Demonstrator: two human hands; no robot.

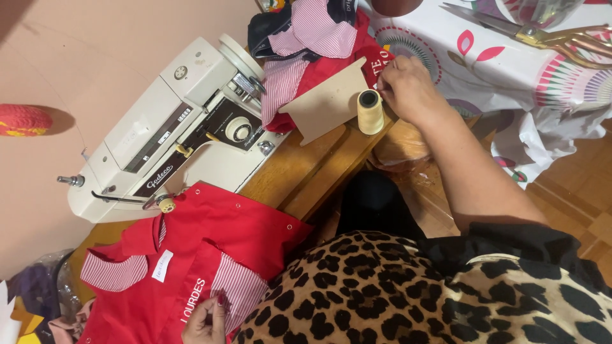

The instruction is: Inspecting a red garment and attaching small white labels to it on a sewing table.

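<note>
We see a cream thread spool (370, 111) standing upright on the wooden counter (306, 175), just beside a tan card piece (328, 102), at our right fingertips. Our left fingers pinch a red garment (210, 255) with red-and-white striped trim, spread flat under the sewing machine's needle end.

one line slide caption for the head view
Right hand reaches beside a cream thread cone; left hand pinches a red garment with striped trim by a white sewing machine.

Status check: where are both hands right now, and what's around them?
Right hand at cream thread spool beside cardboard piece. Left hand pinching red garment under sewing machine.
</note>
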